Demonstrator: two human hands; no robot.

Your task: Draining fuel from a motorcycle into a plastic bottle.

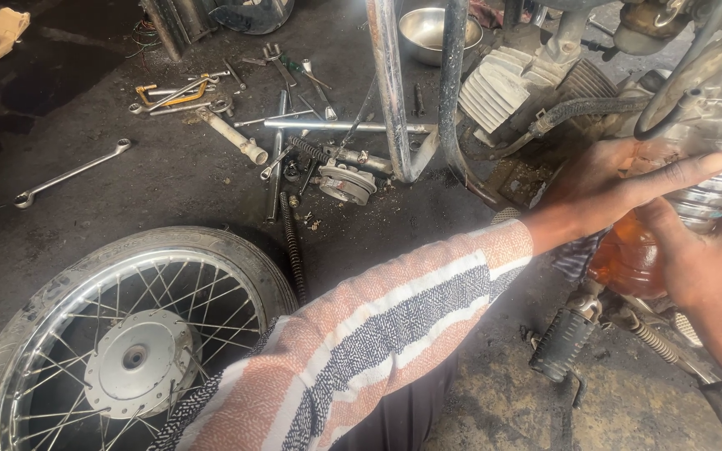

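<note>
Both my hands hold a clear ribbed plastic bottle [716, 188] with orange-brown liquid [628, 259] in it, tilted beside a motorcycle engine [536, 88]. My left hand [607, 188] wraps the bottle from the left, its forefinger stretched along the ribs. My right hand [716, 280] grips it from below on the right. The bottle's mouth is hidden up against the engine parts. My striped sleeve [378, 342] crosses the lower middle.
A spoked wheel with tyre [119, 342] lies on the dirty floor at lower left. Spanners [73, 173], rods, a spring [292, 242] and small parts lie scattered ahead. A steel bowl [428, 33] sits at the back. Frame tubes [394, 92] stand upright; a footpeg [563, 341] juts out.
</note>
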